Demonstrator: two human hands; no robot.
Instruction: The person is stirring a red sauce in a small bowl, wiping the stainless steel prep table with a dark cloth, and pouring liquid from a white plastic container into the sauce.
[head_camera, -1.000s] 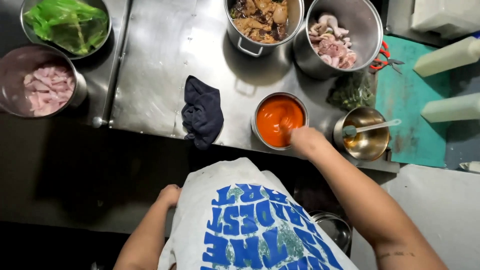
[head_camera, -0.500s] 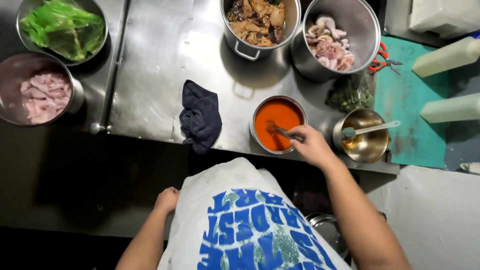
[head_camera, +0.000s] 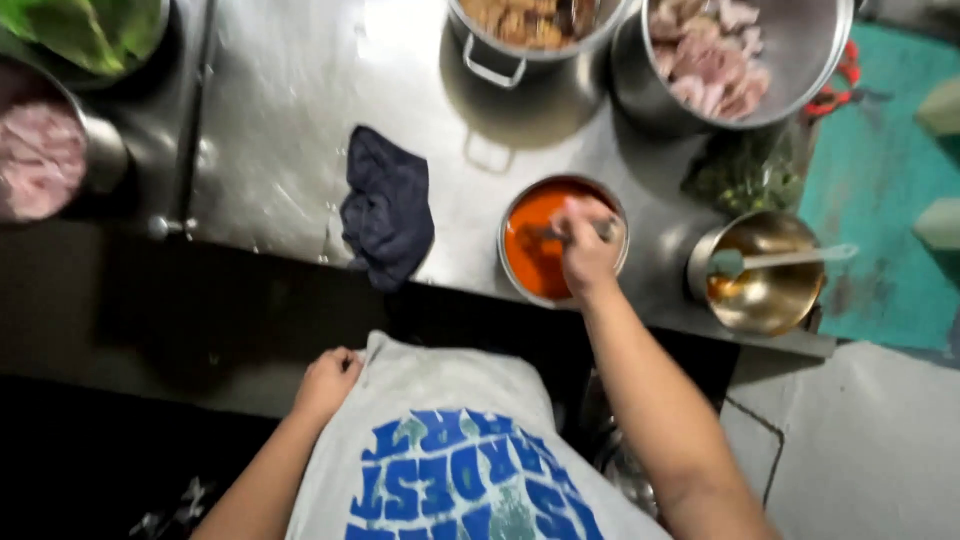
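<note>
Head view, looking straight down: the right hand (head_camera: 587, 248) has its fingers curled shut around the handle of a spoon (head_camera: 545, 234), whose bowl dips into the orange-red sauce at the hand's nine o'clock. Half a second ago the same hand was just reaching the rim with the spoon; a second ago it hovered at the bowl's edge. Now it sits squarely over the sauce bowl (head_camera: 520, 262), so the scooping or stirring seems to be under way rather than starting.

The left hand (head_camera: 326, 380) has stayed low at seven o'clock from the bowl, fingers closed on the edge of the white printed shirt (head_camera: 450, 460), off the counter altogether.

Outward from the sauce bowl: a dark blue cloth (head_camera: 388, 212) lies crumpled at nine o'clock on the steel counter (head_camera: 290, 120). At three o'clock stands a small metal bowl (head_camera: 765, 290) with a pale spoon (head_camera: 790, 258) resting in it. At twelve o'clock is a handled pot of brown cooked pieces (head_camera: 530, 25), and at one o'clock a large pot of pale raw meat (head_camera: 715, 55). A bag of green herbs (head_camera: 745, 175) lies between that pot and the small bowl. Far to ten o'clock sit a bowl of pink meat (head_camera: 40, 160) and a bowl of leafy greens (head_camera: 90, 30).
</note>
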